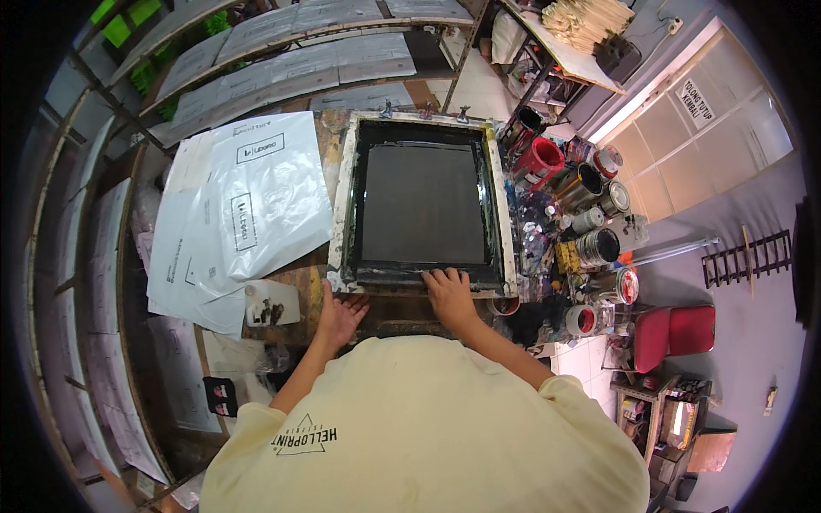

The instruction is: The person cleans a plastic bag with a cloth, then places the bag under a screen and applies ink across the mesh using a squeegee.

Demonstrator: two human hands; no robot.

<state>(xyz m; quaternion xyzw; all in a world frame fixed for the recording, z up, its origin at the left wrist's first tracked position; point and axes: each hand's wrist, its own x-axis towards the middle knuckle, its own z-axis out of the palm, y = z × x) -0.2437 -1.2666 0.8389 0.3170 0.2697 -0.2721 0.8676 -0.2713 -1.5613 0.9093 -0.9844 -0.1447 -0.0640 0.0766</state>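
Observation:
A screen printing frame [339, 205] lies flat on the worktable before me, its pale border smeared with ink around a dark mesh. My right hand [451, 299] has its fingers curled over the near edge of the frame, right of the middle; its thumb is hidden. Beside the near left corner is my left hand [342, 316], palm turned up, fingers apart and nothing in it. Left of the frame lies a stack of white plastic mailing bags [278, 201] with black print. Close to the left hand, a pale ink-stained scrap [272, 303] holds small dark pieces.
Several ink tins and jars crowd the table's right side, including a red tin [539, 161]. Shelves [291, 34] of white sheets stand behind and to the left. A red chair [676, 332] is at the right, near a white panelled door [710, 120].

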